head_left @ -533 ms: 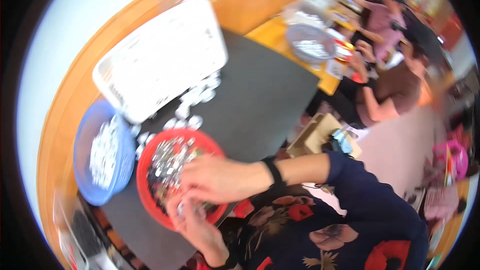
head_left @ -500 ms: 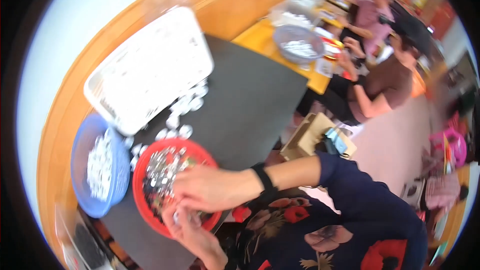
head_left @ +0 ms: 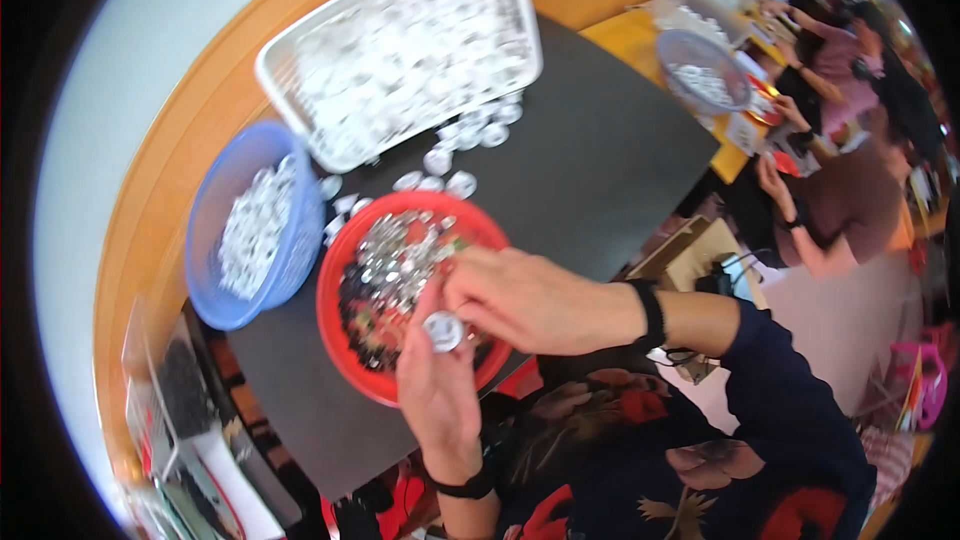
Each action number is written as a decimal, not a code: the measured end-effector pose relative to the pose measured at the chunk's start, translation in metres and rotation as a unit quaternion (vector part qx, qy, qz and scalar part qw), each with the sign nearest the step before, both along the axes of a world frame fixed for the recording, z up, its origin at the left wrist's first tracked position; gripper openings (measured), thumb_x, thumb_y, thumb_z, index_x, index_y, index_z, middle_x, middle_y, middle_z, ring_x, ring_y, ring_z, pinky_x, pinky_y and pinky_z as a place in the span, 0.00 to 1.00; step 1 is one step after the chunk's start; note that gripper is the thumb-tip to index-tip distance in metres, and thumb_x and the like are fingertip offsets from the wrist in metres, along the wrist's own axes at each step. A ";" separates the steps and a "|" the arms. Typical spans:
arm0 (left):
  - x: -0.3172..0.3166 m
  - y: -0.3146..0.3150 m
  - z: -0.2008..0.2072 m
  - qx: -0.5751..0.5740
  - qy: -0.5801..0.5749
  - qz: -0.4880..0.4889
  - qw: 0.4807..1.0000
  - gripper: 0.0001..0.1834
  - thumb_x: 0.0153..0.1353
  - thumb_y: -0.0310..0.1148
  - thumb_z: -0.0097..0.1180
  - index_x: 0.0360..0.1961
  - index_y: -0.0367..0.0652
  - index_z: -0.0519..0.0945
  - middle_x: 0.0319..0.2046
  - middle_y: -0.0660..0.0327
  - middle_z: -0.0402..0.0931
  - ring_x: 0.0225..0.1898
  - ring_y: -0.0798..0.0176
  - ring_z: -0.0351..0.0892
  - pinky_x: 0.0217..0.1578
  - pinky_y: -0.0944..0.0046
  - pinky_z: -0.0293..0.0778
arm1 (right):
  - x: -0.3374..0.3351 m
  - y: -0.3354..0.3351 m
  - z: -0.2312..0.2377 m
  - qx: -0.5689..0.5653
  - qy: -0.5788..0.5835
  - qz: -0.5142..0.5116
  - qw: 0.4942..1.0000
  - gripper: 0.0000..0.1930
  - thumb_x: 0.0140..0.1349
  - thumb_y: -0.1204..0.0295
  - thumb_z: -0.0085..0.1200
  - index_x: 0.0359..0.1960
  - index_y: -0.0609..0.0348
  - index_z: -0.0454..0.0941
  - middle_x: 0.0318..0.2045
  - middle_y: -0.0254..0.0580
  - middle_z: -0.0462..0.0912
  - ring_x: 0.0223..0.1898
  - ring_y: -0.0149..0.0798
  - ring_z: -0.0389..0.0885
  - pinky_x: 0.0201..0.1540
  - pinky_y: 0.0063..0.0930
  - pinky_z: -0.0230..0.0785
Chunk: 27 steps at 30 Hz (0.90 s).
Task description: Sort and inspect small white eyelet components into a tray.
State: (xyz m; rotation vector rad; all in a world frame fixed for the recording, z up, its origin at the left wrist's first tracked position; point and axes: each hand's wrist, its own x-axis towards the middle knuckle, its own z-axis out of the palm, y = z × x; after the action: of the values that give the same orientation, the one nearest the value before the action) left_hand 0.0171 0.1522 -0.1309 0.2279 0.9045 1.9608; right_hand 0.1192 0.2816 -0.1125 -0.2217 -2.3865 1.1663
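My left hand [head_left: 438, 395] holds a small round white disc [head_left: 443, 331] between its fingers, with the palm turned up. Touching or nearly touching it is my right hand [head_left: 545, 302], its fingertips pinched; whatever they grip is hidden. Both hands are above the near right part of a red basin [head_left: 328, 315]. Inside the basin are many shiny silver pieces [head_left: 392, 262], together with dark and reddish-green bits. Several loose white discs [head_left: 461, 184] lie on the dark table between the basin and a white tray.
The white tray [head_left: 268, 68], heaped with white discs, stands at the far side by the wall. A blue basket [head_left: 200, 290] of small white parts is left of the basin. At right, an open cardboard box [head_left: 690, 250] sits below table level. Two people work at a yellow table [head_left: 625, 35].
The view has shifted, so table things appear farther right and higher. My hands have moved slightly apart, and the white disc in the left now shows plainly.
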 end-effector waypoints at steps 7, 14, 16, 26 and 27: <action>-0.006 -0.013 0.000 0.003 -0.030 -0.003 1.000 0.30 0.70 0.38 0.48 0.65 0.27 0.60 0.49 0.60 0.73 0.42 0.73 0.70 0.40 0.71 0.69 | -0.008 -0.010 -0.003 0.060 -0.013 0.042 0.997 0.04 0.66 0.71 0.45 0.36 0.58 0.68 0.34 0.42 0.69 0.34 0.46 0.69 0.39 0.34 0.59; -0.009 -0.014 -0.003 0.027 -0.025 -0.059 0.998 0.29 0.72 0.41 0.42 0.64 0.28 0.61 0.47 0.61 0.74 0.39 0.74 0.70 0.36 0.72 0.66 | -0.009 -0.003 0.000 0.214 0.040 0.077 0.973 0.09 0.54 0.75 0.51 0.37 0.57 0.71 0.35 0.39 0.70 0.34 0.40 0.70 0.40 0.31 0.58; -0.011 -0.014 -0.003 0.029 -0.019 -0.062 0.997 0.29 0.73 0.41 0.41 0.64 0.28 0.61 0.47 0.61 0.75 0.39 0.75 0.70 0.35 0.72 0.66 | -0.009 -0.003 0.002 0.241 0.035 0.085 0.966 0.09 0.53 0.76 0.50 0.37 0.57 0.71 0.35 0.39 0.70 0.33 0.39 0.70 0.40 0.31 0.58; -0.010 -0.012 -0.004 -0.016 -0.005 -0.042 0.999 0.29 0.73 0.42 0.41 0.64 0.28 0.62 0.45 0.62 0.75 0.34 0.74 0.69 0.31 0.73 0.65 | -0.010 -0.008 -0.006 0.241 0.061 0.049 0.967 0.08 0.54 0.75 0.53 0.36 0.57 0.74 0.32 0.37 0.73 0.34 0.37 0.75 0.41 0.31 0.62; -0.010 -0.013 -0.006 -0.017 0.014 -0.050 0.998 0.30 0.72 0.44 0.41 0.64 0.28 0.61 0.46 0.62 0.74 0.32 0.74 0.68 0.30 0.73 0.65 | -0.010 -0.009 -0.005 0.197 0.075 0.029 0.977 0.06 0.56 0.75 0.53 0.36 0.57 0.75 0.32 0.37 0.74 0.34 0.38 0.76 0.40 0.31 0.64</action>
State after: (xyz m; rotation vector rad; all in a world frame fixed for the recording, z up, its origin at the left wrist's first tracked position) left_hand 0.0068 0.1390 -0.1367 0.2769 0.9258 1.8525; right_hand 0.1088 0.2726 -0.1176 0.0661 -2.4387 0.6837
